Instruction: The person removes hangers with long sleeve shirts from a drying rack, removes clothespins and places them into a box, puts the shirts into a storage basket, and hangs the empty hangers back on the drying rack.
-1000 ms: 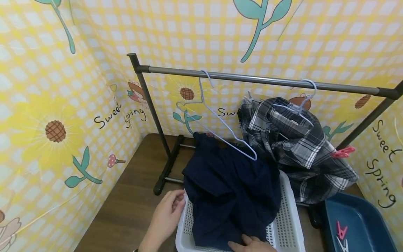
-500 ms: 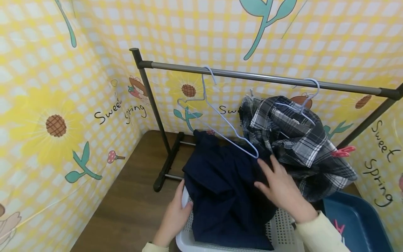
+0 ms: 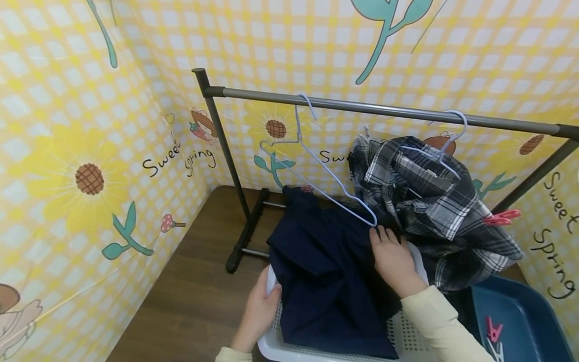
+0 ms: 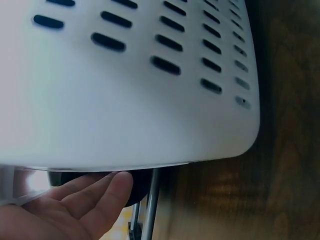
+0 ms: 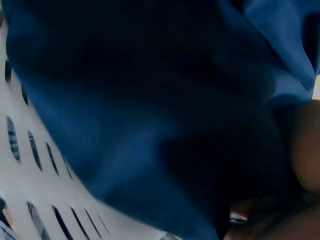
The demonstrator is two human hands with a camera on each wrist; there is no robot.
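A navy garment [image 3: 325, 271], its exact kind not shown, lies heaped in a white perforated basket [image 3: 294, 354]. At the basket's left side, my left hand [image 3: 261, 307] grips the rim, thumb on the inner side; the left wrist view shows its fingers [image 4: 107, 200] at the edge of the basket wall [image 4: 125, 125]. My right hand [image 3: 395, 261] holds the garment near its far right part, back of the hand up and thumb hidden. Dark blue cloth [image 5: 125, 115] fills most of the right wrist view. An unfilled pale blue hanger [image 3: 336, 181] hangs just above the garment.
A metal rack bar [image 3: 362, 105] crosses behind the basket. On it hangs a black-and-white plaid shirt [image 3: 420, 201] on a hanger, with a red clothespin [image 3: 502, 217]. A blue tub [image 3: 520, 311] with clothespins stands right. The wooden tabletop [image 3: 181, 301] shows at left.
The right hand has moved from the garment's near edge to its far right part. My left hand has shifted onto the basket's rim. The view has turned slightly.
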